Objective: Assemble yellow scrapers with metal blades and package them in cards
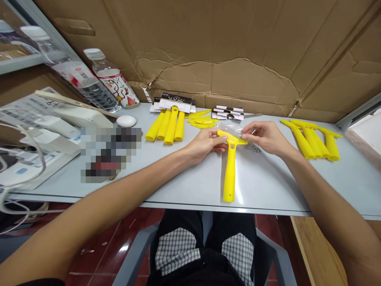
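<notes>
A yellow scraper handle (229,171) points toward me over the front of the table, its wide head away from me. My left hand (205,145) grips the left end of that head, thumb on top. My right hand (262,136) is closed at the head's right end, thumb and fingers pinching a thin, shiny, see-through strip (230,129) lying along the head's far edge. Whether the strip is bare or wrapped is unclear. Small metal screws (256,149) lie in a loose pile just under my right hand. Flat yellow pieces (202,119) lie beyond my left hand.
Several yellow scrapers with black-and-white cards (175,104) lie left of centre. Folded cards (228,112) sit at the back. More yellow handles (312,139) lie at right. Two bottles (114,83), a white oval object (126,121) and white cables (41,153) occupy the left. Cardboard (238,47) stands behind.
</notes>
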The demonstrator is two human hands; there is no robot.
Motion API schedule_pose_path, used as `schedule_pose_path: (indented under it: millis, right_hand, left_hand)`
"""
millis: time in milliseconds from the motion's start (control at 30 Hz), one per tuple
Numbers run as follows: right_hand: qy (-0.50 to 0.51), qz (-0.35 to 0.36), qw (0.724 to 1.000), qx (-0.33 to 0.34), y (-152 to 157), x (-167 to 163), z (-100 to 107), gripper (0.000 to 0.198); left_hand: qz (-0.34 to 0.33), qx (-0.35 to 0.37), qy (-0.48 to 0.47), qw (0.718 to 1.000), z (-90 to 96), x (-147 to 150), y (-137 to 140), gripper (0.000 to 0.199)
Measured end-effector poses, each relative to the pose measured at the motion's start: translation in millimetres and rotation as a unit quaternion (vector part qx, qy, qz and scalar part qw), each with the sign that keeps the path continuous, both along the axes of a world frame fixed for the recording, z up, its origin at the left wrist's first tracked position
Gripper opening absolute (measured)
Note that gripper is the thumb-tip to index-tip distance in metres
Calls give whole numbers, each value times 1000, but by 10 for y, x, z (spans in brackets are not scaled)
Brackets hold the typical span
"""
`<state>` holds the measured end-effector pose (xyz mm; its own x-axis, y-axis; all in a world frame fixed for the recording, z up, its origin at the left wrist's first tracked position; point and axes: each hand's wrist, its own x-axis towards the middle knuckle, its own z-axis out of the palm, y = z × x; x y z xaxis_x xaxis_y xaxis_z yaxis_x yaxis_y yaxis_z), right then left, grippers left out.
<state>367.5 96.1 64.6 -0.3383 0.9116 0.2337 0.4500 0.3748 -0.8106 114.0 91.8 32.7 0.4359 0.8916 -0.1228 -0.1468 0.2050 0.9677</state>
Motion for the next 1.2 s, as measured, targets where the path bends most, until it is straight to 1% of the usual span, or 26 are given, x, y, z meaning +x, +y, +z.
schedule_pose_path:
  millis: [200, 267, 367, 500, 633, 867, 1200]
  right_hand:
    - [11, -27, 999, 31, -18, -19, 15, 24]
    - [9, -18, 999, 32, -26, -20, 28, 22]
    - [-20, -2, 999, 38, -35, -22, 44, 21]
    - [-40, -9, 998, 45, -42, -22, 53, 23]
    - [-36, -9, 998, 42, -46, -23, 54, 27]
    - [-44, -12, 998, 31, -56, -21, 76, 27]
    - [-43, -10, 999, 25, -55, -9, 76, 27]
  left_hand:
    - [7, -10, -14, 1000, 24, 21, -22, 13]
    - [14, -14, -12, 1000, 18, 29, -25, 12]
    - [17, -6, -8, 1000, -2, 35, -28, 12]
    - [12, 8, -10, 1000, -11, 38, -42, 15]
    - [19, 5, -14, 1000, 0, 43, -58, 15]
    - [25, 4, -22, 999, 7, 45, -63, 12]
    - [21, -1, -25, 999, 13, 37, -68, 17]
